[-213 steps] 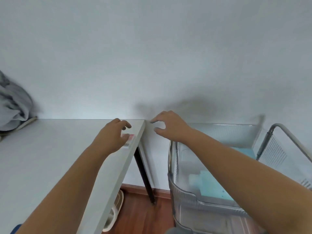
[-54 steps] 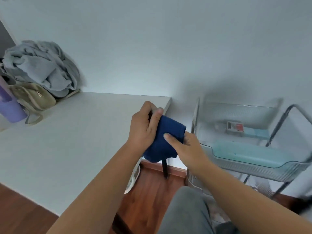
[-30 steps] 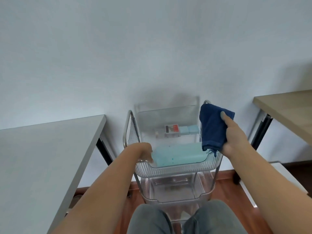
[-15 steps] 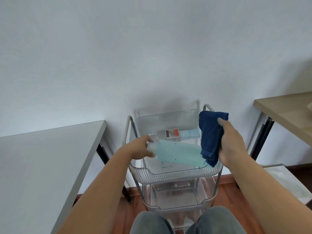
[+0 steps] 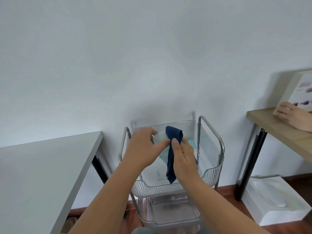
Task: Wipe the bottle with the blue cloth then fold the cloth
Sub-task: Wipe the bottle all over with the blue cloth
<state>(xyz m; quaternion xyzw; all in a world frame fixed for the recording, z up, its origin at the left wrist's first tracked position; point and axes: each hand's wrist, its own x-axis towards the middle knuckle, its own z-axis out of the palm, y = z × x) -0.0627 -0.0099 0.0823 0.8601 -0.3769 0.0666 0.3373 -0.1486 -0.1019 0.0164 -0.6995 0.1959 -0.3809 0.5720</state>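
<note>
Bottle (image 5: 159,138) gripped by left hand (image 5: 143,149) over cart (image 5: 211,166); blue cloth (image 5: 172,152) clamped by right hand (image 5: 184,157) at 3 o'clock; full-length strokes, bottle rotated, advised.

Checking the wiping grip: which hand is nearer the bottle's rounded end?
Left. The left hand grips the bottle right at that end; the right hand presses the blue cloth lower on its body.

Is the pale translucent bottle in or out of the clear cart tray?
Out. The left hand grips the pale translucent bottle above the clear cart tray, while the right hand presses the dark blue cloth against it.
</note>
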